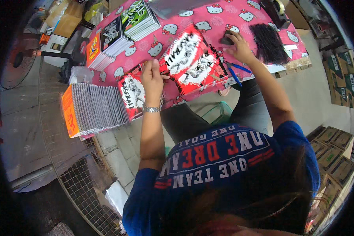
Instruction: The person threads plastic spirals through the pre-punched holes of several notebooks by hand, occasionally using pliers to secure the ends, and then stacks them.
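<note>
My left hand [152,78], a metal watch on its wrist, is closed at the lower left corner of a red-covered notebook [183,49]. That notebook is tilted and slightly blurred, overlapping another red notebook [202,72] on the table. Just left of the same hand is a further red notebook [132,92]. My right hand [240,47] reaches across the table with its fingers bent round a small dark block [226,39], whose kind I cannot make out. Between the red notebooks and my right forearm rest blue-handled pliers [238,71].
Black spiral binding coils [268,44] lie on the pink patterned tablecloth [214,21], near a tape dispenser [277,13]. Spiral-bound notebooks [96,106] are stacked at the left edge, with green [138,17] and black [113,35] ones behind. A fan [17,61] stands far left.
</note>
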A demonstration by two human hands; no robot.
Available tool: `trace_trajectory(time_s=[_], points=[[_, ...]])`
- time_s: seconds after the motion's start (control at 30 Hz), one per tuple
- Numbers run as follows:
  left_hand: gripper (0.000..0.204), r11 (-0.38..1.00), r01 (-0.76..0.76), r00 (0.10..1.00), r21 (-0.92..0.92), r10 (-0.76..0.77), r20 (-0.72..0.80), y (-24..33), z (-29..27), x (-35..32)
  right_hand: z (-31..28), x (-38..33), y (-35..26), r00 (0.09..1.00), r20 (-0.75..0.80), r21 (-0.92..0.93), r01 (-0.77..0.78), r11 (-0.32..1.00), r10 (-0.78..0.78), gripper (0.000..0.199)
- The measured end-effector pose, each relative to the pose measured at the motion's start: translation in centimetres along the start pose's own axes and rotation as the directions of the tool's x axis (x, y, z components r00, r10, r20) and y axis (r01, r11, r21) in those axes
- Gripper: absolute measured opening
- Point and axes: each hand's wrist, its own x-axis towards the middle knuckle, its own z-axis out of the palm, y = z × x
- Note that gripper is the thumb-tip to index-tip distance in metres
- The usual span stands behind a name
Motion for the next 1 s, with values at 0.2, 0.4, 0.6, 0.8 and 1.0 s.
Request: trace_trajectory(time_s=[0.2, 0.4, 0.6, 0.8, 1.0], points=[[0.031, 0.951, -0.215, 0.944, 0.222, 0.26, -0.202, 2.0, 2.0, -2.4, -1.0, -12.9, -6.1, 0.988, -0.11, -0.313, -0.134, 0.94, 0.105, 0.068], [0.025, 0.997, 0.015, 0.983, 0.08, 0.0, -0.185, 0.6, 1.2, -1.7, -1.8, -12.9, -6.7, 0.994, 0.109, -0.366, 0.02, 0.93, 0.022, 0.073], [0.024, 0.778, -0.361, 0.815, 0.515, 0.531, -0.232, 1.3, 3.0, -1.8, -2.2, -11.4, -4.7, 0.981, 0.164, -0.156, -0.077, 0.985, 0.102, 0.07], [0.022, 0.979, -0.067, 0.978, 0.193, 0.102, -0.18, 1.4, 2.1, -2.4, -6.0, -3.8, -15.6, 0.919, -0.34, 0.195, 0.276, 0.941, -0.199, 0.062], [0.02, 0.988, -0.156, 0.975, 0.017, 0.156, -0.155, 1.4, 2.5, -2.9, -5.3, 6.7, -22.3, 0.794, 0.1, 0.229, 0.569, 0.79, -0.6, 0.035]])
